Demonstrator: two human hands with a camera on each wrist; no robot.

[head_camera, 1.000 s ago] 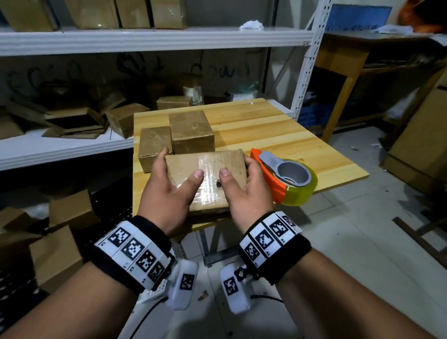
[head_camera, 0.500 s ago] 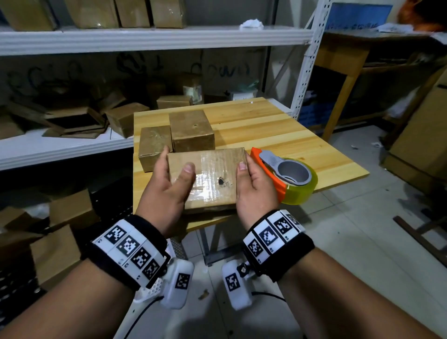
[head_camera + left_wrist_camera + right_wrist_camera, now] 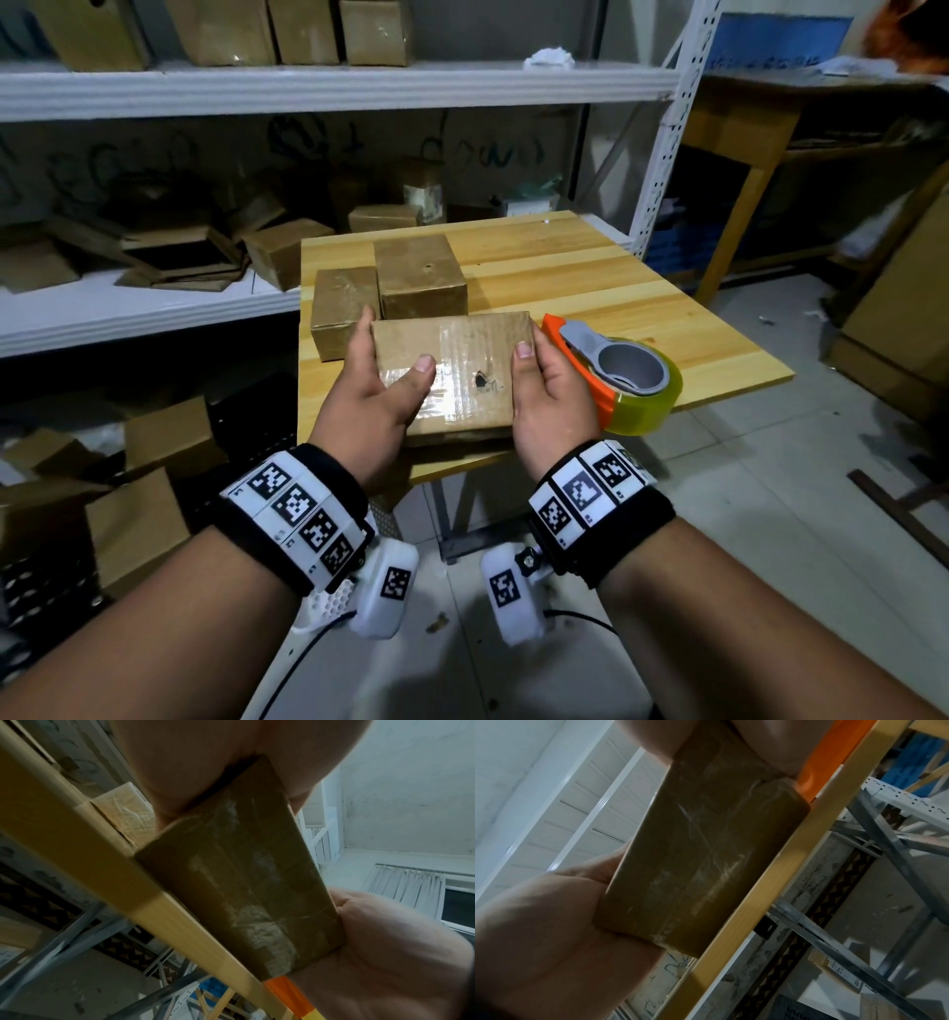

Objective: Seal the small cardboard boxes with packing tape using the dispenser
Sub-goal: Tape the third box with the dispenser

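Note:
I hold a flat taped cardboard box (image 3: 462, 360) between both hands at the near edge of the wooden table (image 3: 590, 288). My left hand (image 3: 380, 390) grips its left end, thumb on top. My right hand (image 3: 544, 385) grips its right end, thumb on the top edge. Clear tape and a small dark hole show on the box's top. Both wrist views show the box's underside (image 3: 244, 882) (image 3: 700, 852) held just above the table's edge (image 3: 102, 866) (image 3: 770, 882). The orange tape dispenser (image 3: 616, 370) with a yellowish roll lies on the table just right of my right hand.
Two more taped boxes (image 3: 418, 275) (image 3: 341, 308) stand behind the held one. A white metal shelf (image 3: 154, 308) with loose cardboard runs along the left and back. Folded cartons (image 3: 144, 514) lie on the floor at left. Another wooden table (image 3: 744, 133) stands at the right.
The box has been turned in my hands and drawn nearer. My thumbs have spread from its middle out to its two ends. The dispenser has not moved.

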